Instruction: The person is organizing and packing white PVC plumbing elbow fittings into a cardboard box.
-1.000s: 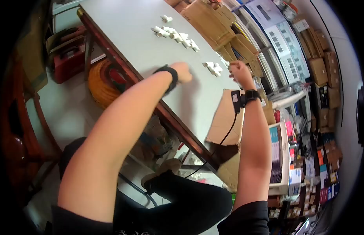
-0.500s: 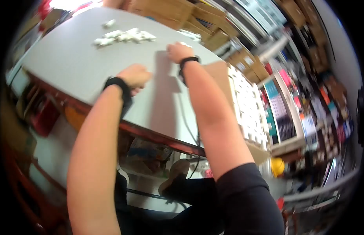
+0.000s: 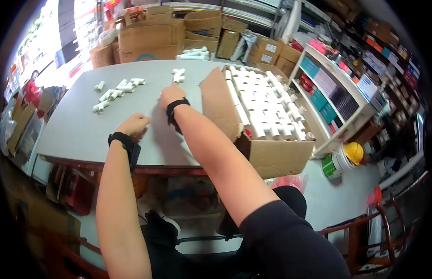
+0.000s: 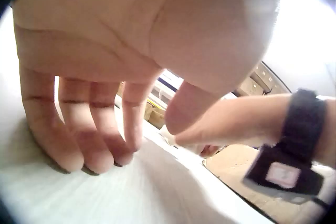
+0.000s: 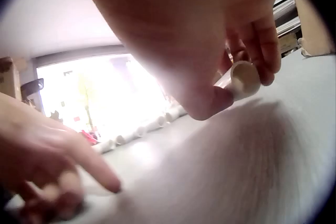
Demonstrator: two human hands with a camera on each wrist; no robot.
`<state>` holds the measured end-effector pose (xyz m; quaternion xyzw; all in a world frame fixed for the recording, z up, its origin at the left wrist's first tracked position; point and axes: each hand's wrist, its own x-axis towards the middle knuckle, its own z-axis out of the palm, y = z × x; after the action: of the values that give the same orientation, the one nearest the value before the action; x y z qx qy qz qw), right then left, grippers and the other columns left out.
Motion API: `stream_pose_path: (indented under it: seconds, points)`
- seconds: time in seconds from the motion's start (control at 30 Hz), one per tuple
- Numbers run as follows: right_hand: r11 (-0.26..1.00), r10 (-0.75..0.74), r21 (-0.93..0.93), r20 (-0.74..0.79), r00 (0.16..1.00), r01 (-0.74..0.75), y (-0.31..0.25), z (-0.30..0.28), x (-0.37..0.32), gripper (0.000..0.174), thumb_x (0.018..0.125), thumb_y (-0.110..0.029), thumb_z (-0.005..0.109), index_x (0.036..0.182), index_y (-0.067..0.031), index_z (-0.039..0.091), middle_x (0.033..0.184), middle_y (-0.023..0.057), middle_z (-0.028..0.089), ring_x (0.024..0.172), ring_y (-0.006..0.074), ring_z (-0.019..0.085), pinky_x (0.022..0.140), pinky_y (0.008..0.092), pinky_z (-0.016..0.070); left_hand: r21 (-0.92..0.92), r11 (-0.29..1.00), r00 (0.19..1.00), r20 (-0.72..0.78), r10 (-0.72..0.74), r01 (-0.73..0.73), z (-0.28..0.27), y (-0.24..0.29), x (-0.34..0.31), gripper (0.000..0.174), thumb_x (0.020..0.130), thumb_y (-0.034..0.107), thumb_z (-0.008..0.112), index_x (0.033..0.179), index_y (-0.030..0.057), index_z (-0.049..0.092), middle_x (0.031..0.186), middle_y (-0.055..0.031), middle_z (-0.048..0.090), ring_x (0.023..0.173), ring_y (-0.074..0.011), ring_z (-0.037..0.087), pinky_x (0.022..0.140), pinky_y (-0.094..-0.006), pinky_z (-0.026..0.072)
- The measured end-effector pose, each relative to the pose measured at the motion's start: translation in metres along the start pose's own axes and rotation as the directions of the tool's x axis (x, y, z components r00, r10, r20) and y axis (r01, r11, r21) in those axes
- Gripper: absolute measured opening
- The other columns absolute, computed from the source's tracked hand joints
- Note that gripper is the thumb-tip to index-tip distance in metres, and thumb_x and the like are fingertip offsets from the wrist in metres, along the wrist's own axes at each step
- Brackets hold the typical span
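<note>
My right hand [image 3: 171, 96] is low over the table, just in front of a small cluster of white tee pipe fittings [image 3: 178, 73]. In the right wrist view its thumb and fingers pinch a white pipe fitting [image 5: 245, 80], whose round open end faces the camera; the hand covers much of its body. To the left of it, my left hand [image 3: 133, 126] holds nothing. The left wrist view shows its fingers [image 4: 100, 153] loosely bent, with tips at the tabletop. Beyond the left hand lies a longer group of white tee fittings [image 3: 114, 94], with a single fitting [image 3: 99, 86] farther back.
An open cardboard box [image 3: 281, 156] packed with rows of white fittings [image 3: 262, 102] stands at the right, one flap [image 3: 219, 102] leaning over the table [image 3: 81, 132]. More cartons [image 3: 150, 42] are behind the table. A shelf [image 3: 325, 95] and a bucket [image 3: 334, 163] stand farther right.
The head view has swung round, bringing the box of fittings into sight. My right hand has come from the table's far side closer to my left hand, which stays low over the tabletop.
</note>
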<state>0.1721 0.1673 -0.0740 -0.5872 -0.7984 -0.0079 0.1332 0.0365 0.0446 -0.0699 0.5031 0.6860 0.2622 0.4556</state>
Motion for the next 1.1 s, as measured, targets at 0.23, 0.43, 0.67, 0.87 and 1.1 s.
stream_pose_path:
  seconds: [0.23,0.43,0.67,0.87,1.1]
  points:
    - [0.853,-0.424,0.312,-0.056,0.904,0.419,0.058,-0.183,-0.141,0.05,0.081,-0.034,0.072,0.114,0.0017,0.061,0.113,0.023,0.061,0.092,0.031,0.067,0.077,0.0382,0.055,0.104,0.994,0.991,-0.125,0.036,-0.023,0.017,0.0,0.017,0.034,0.091,0.036,0.051,0.091,0.0018,0.055,0.071,-0.008,0.057,0.053,-0.0192,0.051,0.045,-0.0373,0.0389]
    - [0.601,0.122,0.797,-0.162,0.979,0.057,0.222,-0.276,-0.278,0.042,0.095,-0.027,0.061,0.127,-0.0007,0.054,0.111,0.0097,0.066,0.091,0.0162,0.065,0.077,0.0274,0.0533,0.035,0.999,0.983,-0.184,0.005,0.001,0.022,0.0,0.015,0.026,0.087,0.029,0.051,0.087,0.0038,0.057,0.067,-0.0058,0.057,0.052,-0.0167,0.046,0.046,-0.0347,0.037]
    - [0.405,0.446,0.896,-0.022,0.895,-0.18,0.374,-0.234,-0.31,0.028,0.093,-0.022,0.052,0.106,-0.0012,0.065,0.102,0.0095,0.068,0.083,0.0178,0.065,0.078,0.0304,0.0537,0.025,0.998,0.97,-0.239,-0.051,0.059,0.023,0.001,0.016,0.021,0.084,0.025,0.051,0.087,0.0063,0.059,0.071,-0.0064,0.061,0.052,-0.0157,0.046,0.047,-0.0349,0.0375]
    - [0.669,0.41,0.692,-0.039,0.911,-0.271,0.382,-0.222,-0.288,0.032,0.085,-0.023,0.057,0.096,0.0031,0.071,0.084,0.0071,0.069,0.08,0.0167,0.067,0.07,0.029,0.0523,-0.085,0.995,0.973,-0.217,-0.078,0.061,0.02,0.005,0.0,0.015,0.085,0.021,0.054,0.087,0.0068,0.058,0.071,-0.0067,0.063,0.052,-0.0126,0.05,0.043,-0.0288,0.0361]
    - [0.893,0.388,0.295,-0.123,0.914,-0.339,0.393,-0.205,-0.256,0.035,0.081,-0.022,0.061,0.101,0.0051,0.069,0.079,0.012,0.069,0.067,0.0186,0.064,0.064,0.0335,0.0517,-0.051,0.997,0.987,-0.156,0.042,-0.051,-0.001,-0.031,0.03,0.021,0.089,0.023,0.055,0.098,0.004,0.058,0.078,-0.0109,0.067,0.054,-0.0126,0.056,0.042,-0.0252,0.0406]
